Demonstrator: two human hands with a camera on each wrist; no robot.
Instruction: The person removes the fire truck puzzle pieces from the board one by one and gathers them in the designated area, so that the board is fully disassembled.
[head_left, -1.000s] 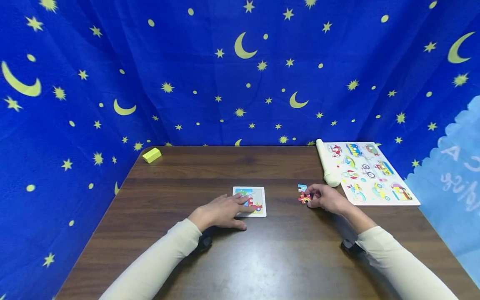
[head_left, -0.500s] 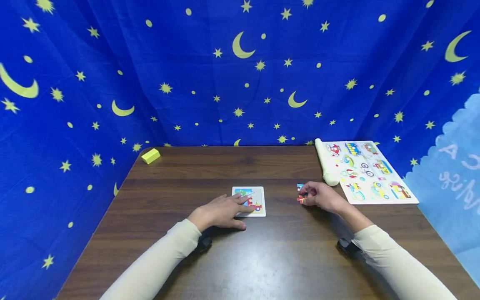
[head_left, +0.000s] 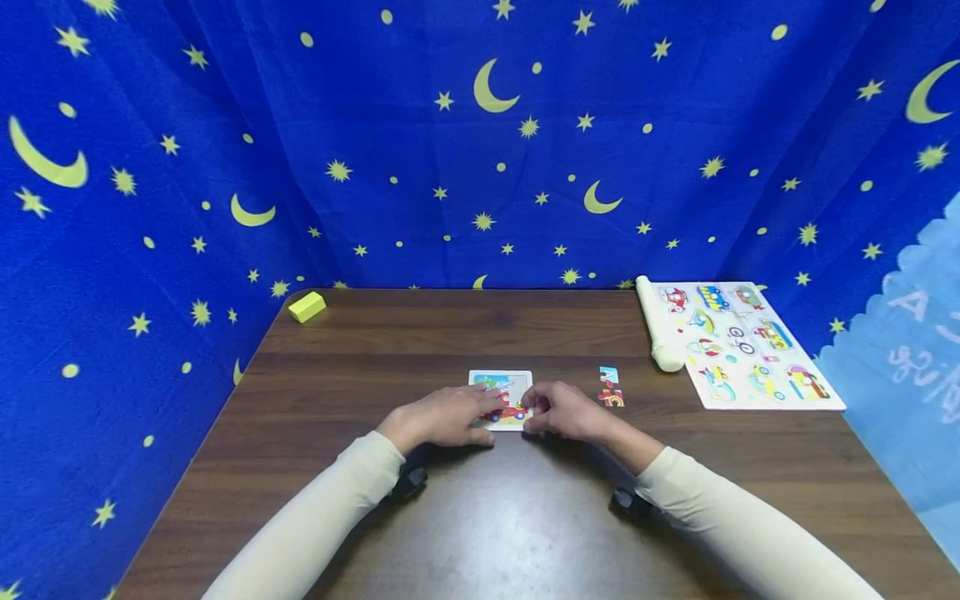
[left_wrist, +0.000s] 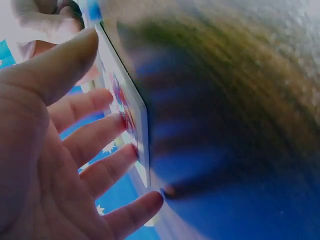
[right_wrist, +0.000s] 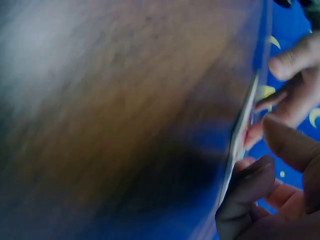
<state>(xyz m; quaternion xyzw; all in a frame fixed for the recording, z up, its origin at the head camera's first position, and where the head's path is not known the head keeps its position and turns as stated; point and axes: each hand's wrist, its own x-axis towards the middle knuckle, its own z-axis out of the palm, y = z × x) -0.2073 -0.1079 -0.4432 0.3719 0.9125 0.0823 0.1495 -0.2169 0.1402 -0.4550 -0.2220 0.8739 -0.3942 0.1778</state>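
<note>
A small framed jigsaw puzzle [head_left: 504, 426] with a red vehicle picture lies on the table. My left hand [head_left: 444, 417] rests on its left part, fingers spread and fairly straight; the left wrist view shows the fingertips on the puzzle [left_wrist: 142, 130]. At the puzzle's right edge is my right hand [head_left: 567, 412], thumb and fingers curled in a pinch over the lower right part. What it pinches looks like a puzzle piece, mostly hidden by the fingers. Two loose pieces, a blue one [head_left: 608, 375] and a red one [head_left: 611, 398], lie to the right.
A white picture board [head_left: 757, 387] with vehicle drawings lies at the back right, a cream roll [head_left: 660, 333] along its left edge. A yellow block [head_left: 307, 307] sits in the far left corner. Blue starry cloth [head_left: 420, 150] hangs behind the table.
My right hand has moved left from the loose pieces to the puzzle's right edge, uncovering two loose pieces. The left hand has stayed on the puzzle.
</note>
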